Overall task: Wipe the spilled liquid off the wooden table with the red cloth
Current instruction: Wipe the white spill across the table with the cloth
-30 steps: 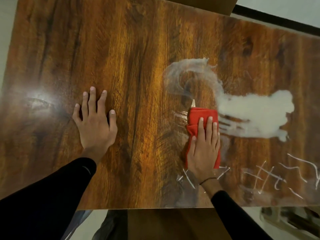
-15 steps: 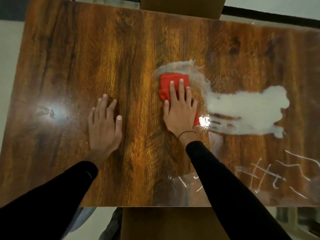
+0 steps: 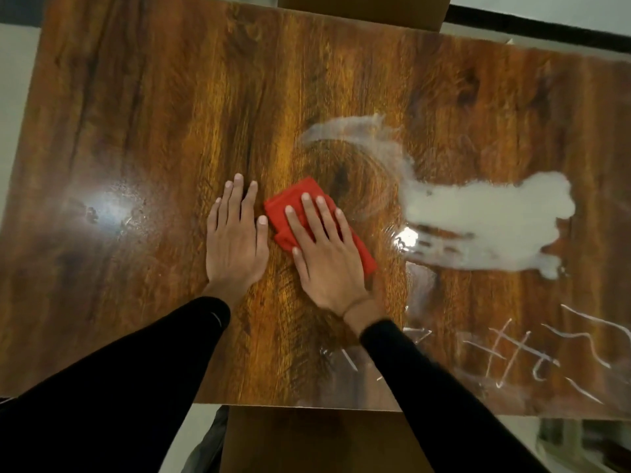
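Note:
My right hand lies flat on the folded red cloth and presses it onto the wooden table near the middle. My left hand rests flat on the bare wood just left of the cloth, fingers spread, nearly touching it. A large white patch of spilled liquid spreads to the right of the cloth. A thinner smeared arc of liquid curves above the cloth. Thin white streaks mark the wood near the front right edge.
A brown cardboard-coloured object stands beyond the table's far edge. Another brown surface lies under the near edge between my arms. A bright glare spot shines on the table's left part. Pale floor surrounds the table.
My right hand has slid the red cloth down and to the left, away from the smeared arc, ending next to my left hand. The left hand has stayed flat on the wood.

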The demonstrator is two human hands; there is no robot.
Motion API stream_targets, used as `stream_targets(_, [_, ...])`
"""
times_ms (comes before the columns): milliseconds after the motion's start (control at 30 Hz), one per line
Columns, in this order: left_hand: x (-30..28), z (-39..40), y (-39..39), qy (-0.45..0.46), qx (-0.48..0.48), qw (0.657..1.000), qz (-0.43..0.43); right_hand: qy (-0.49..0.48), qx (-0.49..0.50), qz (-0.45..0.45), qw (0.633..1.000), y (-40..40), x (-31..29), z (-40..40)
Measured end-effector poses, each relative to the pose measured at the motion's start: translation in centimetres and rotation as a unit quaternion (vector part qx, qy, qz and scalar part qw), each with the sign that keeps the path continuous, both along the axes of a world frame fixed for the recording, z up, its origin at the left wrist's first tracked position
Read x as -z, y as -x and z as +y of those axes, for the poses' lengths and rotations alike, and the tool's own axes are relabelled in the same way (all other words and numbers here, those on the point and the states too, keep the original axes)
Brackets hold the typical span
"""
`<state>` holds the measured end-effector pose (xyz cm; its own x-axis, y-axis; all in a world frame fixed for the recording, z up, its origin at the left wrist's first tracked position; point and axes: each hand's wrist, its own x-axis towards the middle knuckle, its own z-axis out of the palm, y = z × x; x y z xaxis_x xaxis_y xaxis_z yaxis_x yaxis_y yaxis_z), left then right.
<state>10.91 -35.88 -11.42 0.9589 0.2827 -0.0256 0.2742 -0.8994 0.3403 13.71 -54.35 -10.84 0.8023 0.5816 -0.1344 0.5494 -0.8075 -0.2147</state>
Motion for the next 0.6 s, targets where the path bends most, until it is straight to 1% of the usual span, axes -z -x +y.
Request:
stream_targets(100, [0.2, 0.1, -0.1, -0.012, 0.002, 1.0, 0.002, -0.001, -0.021, -0.023, 1.0, -6.1, -0.3, 2.7])
stream_targets(167, [0.3, 0.0, -0.1, -0.018, 0.003, 1.0, 0.004, 0.002, -0.007, -0.026, 1.0, -9.8, -0.4, 3.9])
stream_targets(233, [0.2, 0.0, -0.1, -0.017, 0.003, 1.0, 0.002, 0.003, 0.039, -0.025, 0.999, -12.7, -0.3, 4.0])
stream_targets(333, [0.1, 0.0, -0.1, -0.018, 0.0, 1.0, -0.002, 0.006, 0.161, -0.027, 0.987, -14.9, -0.3, 2.5])
stream_targets(400, [0.0, -0.1, -0.2, -0.015, -0.001, 1.0, 0.001, 0.007, 0.248, -0.028, 0.968, -14.4, -0.4, 1.1])
stream_targets(467, [-0.1, -0.1, -0.2, -0.011, -0.001, 1.0, 0.004, 0.004, 0.306, -0.028, 0.952, -12.0, -0.6, 0.3])
stream_targets(533, [-0.2, -0.1, -0.3, -0.012, -0.003, 1.0, 0.006, 0.004, 0.319, -0.023, 0.948, -8.1, -0.9, 0.1])
stream_targets(600, [-0.2, -0.2, -0.4, -0.015, -0.006, 1.0, 0.006, 0.005, 0.27, -0.002, 0.963, -4.1, -0.9, 0.4])
